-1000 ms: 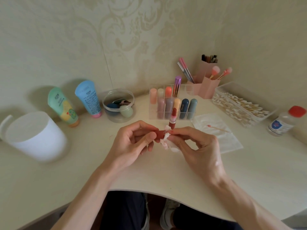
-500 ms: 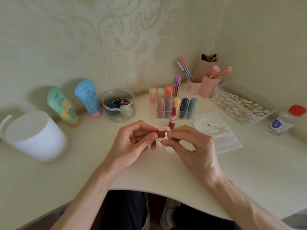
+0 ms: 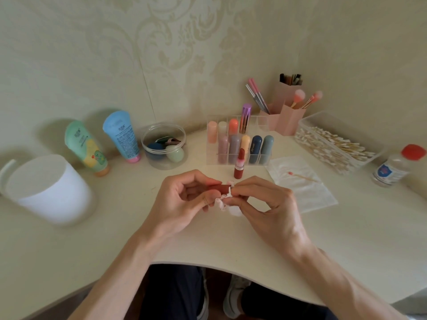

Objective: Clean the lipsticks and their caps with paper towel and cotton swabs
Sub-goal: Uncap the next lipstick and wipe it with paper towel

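Note:
My left hand (image 3: 182,199) grips a dark red lipstick cap (image 3: 219,189) lying sideways above the desk. My right hand (image 3: 265,204) pinches a crumpled white paper towel piece (image 3: 225,202) against the cap's open right end. Behind my hands an uncapped red lipstick (image 3: 239,163) stands upright on the desk. A used cotton swab (image 3: 302,177) with a reddish tip lies on a flat paper towel sheet (image 3: 307,192) to the right. Several capped lipsticks stand in a clear organizer (image 3: 213,158) further back.
A clear box of cotton swabs (image 3: 335,144) and a red-capped bottle (image 3: 392,167) are at the right. Pink brush holders (image 3: 288,118) stand at the back. A round clear tub (image 3: 164,146), two tubes (image 3: 122,137) and a white container (image 3: 48,188) sit at the left.
My right hand has shifted slightly left and turned the paper towel against the cap's end. My left hand keeps the cap in nearly the same place.

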Tool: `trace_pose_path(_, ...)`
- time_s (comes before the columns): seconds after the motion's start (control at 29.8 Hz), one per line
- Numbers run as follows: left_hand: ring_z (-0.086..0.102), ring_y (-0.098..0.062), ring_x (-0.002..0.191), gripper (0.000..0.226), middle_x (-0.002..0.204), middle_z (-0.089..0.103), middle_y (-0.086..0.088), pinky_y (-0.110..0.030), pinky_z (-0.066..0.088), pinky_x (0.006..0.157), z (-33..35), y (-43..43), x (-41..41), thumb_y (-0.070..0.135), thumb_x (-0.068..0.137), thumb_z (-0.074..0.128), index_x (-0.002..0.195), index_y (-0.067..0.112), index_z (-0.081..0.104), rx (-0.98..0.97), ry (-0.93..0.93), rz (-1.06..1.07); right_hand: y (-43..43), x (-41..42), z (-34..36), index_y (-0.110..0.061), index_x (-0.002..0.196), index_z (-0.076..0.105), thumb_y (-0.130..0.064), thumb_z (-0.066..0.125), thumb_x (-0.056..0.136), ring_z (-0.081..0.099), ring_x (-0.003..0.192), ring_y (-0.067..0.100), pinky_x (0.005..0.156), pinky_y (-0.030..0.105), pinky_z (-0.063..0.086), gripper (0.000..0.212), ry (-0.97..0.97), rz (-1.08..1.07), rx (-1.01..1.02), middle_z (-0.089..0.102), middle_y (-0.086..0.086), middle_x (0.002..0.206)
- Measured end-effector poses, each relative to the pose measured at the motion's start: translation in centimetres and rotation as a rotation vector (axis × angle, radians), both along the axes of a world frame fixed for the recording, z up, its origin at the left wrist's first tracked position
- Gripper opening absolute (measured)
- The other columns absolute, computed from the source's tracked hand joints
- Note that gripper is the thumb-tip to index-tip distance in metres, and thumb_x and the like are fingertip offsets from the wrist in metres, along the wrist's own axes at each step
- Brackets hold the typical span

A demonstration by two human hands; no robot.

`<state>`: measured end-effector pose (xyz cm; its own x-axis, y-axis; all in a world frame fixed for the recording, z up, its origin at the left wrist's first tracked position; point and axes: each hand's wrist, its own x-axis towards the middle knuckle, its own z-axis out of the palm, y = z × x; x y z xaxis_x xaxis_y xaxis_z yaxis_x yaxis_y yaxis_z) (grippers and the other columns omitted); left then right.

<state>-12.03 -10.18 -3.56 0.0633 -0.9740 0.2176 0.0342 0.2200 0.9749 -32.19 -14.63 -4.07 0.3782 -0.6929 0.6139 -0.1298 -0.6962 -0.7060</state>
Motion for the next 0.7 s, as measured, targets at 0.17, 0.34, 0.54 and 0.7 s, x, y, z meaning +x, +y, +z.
trace_pose_path(0.17, 0.068, -0.029, 0.066, 0.016, 0.089, 0.079, -0.010, -0.031, 0.055, 0.059, 0.12, 0.05, 0.02, 0.018, 0.087, 0.082, 0.098, 0.008, 0.077, -0.039, -0.047, 0.018, 0.09, -0.05, 0.25, -0.010, 0.090, 0.082, -0.016, 0.083, 0.087, 0.068, 0.073, 0.012, 0.075, 0.017, 0.050, 0.007, -0.003, 0.005, 0.023, 0.073, -0.007, 0.086)
trace_pose_path(0.34, 0.059, -0.023, 0.051, 0.014, 0.071, 0.071, -0.012, -0.029, 0.044, 0.045, 0.41, -0.10, -0.10, 0.026, 0.095, 0.068, 0.094, 0.015, 0.077, 0.012, -0.028, -0.057, 0.38, 0.09, 0.38, -0.007, 0.090, 0.081, -0.016, 0.085, 0.087, 0.067, 0.072, 0.012, 0.072, 0.022, 0.053, 0.010, 0.017, 0.003, -0.035, 0.071, -0.006, 0.084)
trace_pose_path(0.54, 0.056, -0.017, 0.049, 0.021, 0.066, 0.069, -0.011, -0.025, 0.042, 0.045, -0.10, -0.27, 0.20, 0.020, 0.092, 0.072, 0.085, 0.000, 0.072, 0.024, -0.017, -0.066, 0.27, -0.27, -0.09, -0.004, 0.093, 0.080, -0.015, 0.083, 0.092, 0.069, 0.077, 0.009, 0.068, 0.029, 0.057, 0.012, 0.088, -0.025, -0.213, 0.073, -0.001, 0.088)
trace_pose_path(0.7, 0.054, -0.019, 0.046, 0.030, 0.066, 0.069, -0.011, -0.025, 0.038, 0.042, -0.11, -0.45, 0.37, 0.034, 0.094, 0.075, 0.087, 0.006, 0.074, 0.052, -0.001, -0.098, 0.18, -0.32, -0.06, -0.003, 0.095, 0.081, -0.017, 0.083, 0.093, 0.071, 0.082, 0.009, 0.071, 0.030, 0.058, 0.014, 0.086, -0.040, -0.244, 0.074, 0.001, 0.093)
